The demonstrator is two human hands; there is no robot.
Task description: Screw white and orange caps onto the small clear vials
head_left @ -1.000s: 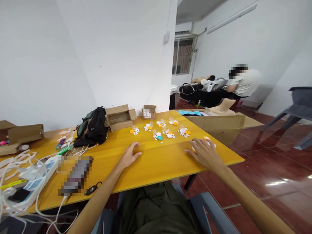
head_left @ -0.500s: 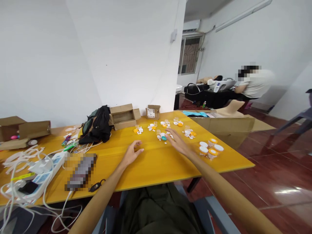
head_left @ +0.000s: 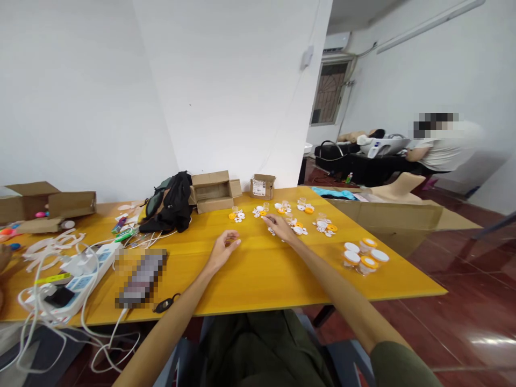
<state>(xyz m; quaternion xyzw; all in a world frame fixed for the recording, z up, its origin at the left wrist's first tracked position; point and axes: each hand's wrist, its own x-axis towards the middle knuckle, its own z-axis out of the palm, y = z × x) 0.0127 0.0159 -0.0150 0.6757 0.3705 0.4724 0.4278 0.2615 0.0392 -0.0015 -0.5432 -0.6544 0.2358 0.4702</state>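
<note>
My left hand (head_left: 223,250) hovers above the yellow table with loosely curled fingers, thumb apart from them and nothing in its grasp. My right hand (head_left: 281,228) reaches over a small group of white discs (head_left: 271,231), fingers stretched out to the left; whether it touches any disc I cannot tell. Just right of that hand lie white pieces with an orange ring lid (head_left: 298,229). Behind it are similar groups, each with a clear cup, such as the cup (head_left: 266,206), and an orange ring (head_left: 263,213). The teal lid seen earlier is hidden.
Several lidded clear jars (head_left: 368,263) stand at the table's right. Cardboard boxes (head_left: 213,203) and a black bag (head_left: 177,207) line the wall. On the left are a power strip (head_left: 86,285), cables and a blurred phone (head_left: 143,279). Another person's hand (head_left: 5,258) shows at the left edge.
The view has turned left, so the scene sits further right. My right hand has moved left across the small parts, covering the teal lid. My left hand has barely moved.
</note>
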